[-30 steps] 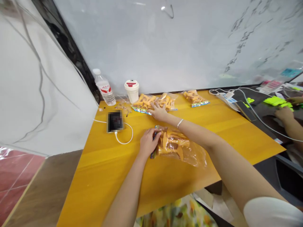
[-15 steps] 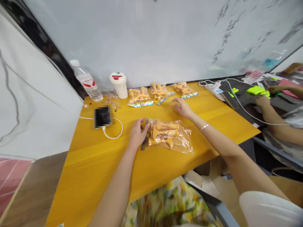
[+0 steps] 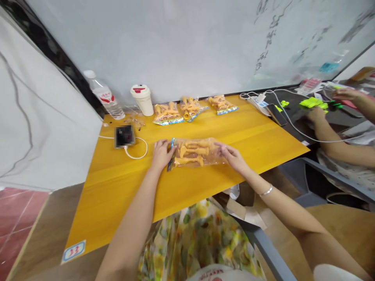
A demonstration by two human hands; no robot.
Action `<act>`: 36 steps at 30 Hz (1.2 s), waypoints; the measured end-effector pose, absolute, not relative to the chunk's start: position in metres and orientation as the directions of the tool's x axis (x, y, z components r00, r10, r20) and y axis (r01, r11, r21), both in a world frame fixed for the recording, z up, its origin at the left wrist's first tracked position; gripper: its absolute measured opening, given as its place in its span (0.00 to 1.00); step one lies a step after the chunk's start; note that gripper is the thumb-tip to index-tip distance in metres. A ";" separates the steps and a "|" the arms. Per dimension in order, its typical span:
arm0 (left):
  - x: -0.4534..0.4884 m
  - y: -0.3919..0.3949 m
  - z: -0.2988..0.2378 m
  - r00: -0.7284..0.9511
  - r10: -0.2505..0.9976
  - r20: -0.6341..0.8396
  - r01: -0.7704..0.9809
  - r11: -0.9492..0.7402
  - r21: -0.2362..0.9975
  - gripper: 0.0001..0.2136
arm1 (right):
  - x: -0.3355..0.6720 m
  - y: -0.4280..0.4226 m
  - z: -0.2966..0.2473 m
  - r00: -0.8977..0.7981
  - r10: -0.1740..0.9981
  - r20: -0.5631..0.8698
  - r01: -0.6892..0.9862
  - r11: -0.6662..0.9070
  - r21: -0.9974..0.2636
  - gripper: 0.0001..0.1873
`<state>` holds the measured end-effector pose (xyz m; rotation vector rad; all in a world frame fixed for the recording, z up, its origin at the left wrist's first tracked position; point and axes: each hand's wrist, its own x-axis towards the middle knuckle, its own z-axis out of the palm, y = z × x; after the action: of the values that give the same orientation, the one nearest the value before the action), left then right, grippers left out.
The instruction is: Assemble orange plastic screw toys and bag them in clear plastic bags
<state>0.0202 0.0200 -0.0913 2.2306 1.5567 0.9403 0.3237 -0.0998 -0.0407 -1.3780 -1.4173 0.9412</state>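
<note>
A clear plastic bag (image 3: 191,160) with several orange-yellow plastic pieces, ribbed and flared at the ends, lies on the table in front of me. At its left end, which has a blue printed strip, my left hand (image 3: 161,155) is closed with the thumb over the edge. My right hand (image 3: 233,157) pinches the bag's loose right end, and the film looks drawn out flat between both hands. What each piece is cannot be made out through the film.
Several similar filled bags (image 3: 168,113) line the back of the yellow table (image 3: 117,195). A lidded cup (image 3: 143,101), a water bottle (image 3: 104,97) and a cabled device (image 3: 124,136) stand left. At right, another person's hands (image 3: 316,115) are near bright green pieces (image 3: 313,103).
My right hand has come down from near the back bags and taken hold of the bag's right end. The bag now lies straighter, its pieces more spread out. The view has shifted slightly.
</note>
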 end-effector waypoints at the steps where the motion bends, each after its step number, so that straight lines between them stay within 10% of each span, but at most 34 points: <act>1: 0.018 0.019 -0.091 0.231 0.909 0.347 0.753 -0.393 0.528 0.18 | 0.319 -0.096 -0.040 0.075 0.995 0.063 0.167 0.050 -0.985 0.28; 5: 0.016 0.017 -0.089 0.253 0.918 0.304 0.793 -0.377 0.479 0.16 | 0.314 -0.086 -0.040 0.025 0.997 -0.067 -0.026 -0.066 -0.997 0.29; 12: 0.020 0.015 -0.085 0.245 0.927 0.284 0.799 -0.359 0.482 0.09 | 0.323 -0.073 -0.052 -0.194 0.875 0.443 0.628 0.458 -0.630 0.31; 17: 0.020 0.018 -0.087 0.245 0.916 0.319 0.752 -0.387 0.533 0.06 | 0.310 -0.043 -0.050 -0.469 0.807 0.359 0.726 0.584 -0.363 0.46; 25: 0.007 0.032 -0.091 -0.003 0.914 0.405 0.647 -0.307 0.698 0.07 | 0.250 -0.007 -0.016 -0.563 0.807 0.179 0.824 0.563 0.056 0.31; 36: -0.006 0.038 -0.081 -0.191 0.948 0.256 0.487 -0.134 0.863 0.02 | 0.235 0.003 -0.021 -0.581 0.807 0.103 0.813 0.579 0.052 0.33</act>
<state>-0.0061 0.0376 -0.0807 1.6037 1.6688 1.2878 0.2354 0.0027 -0.0209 -1.4031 -2.7309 -0.1445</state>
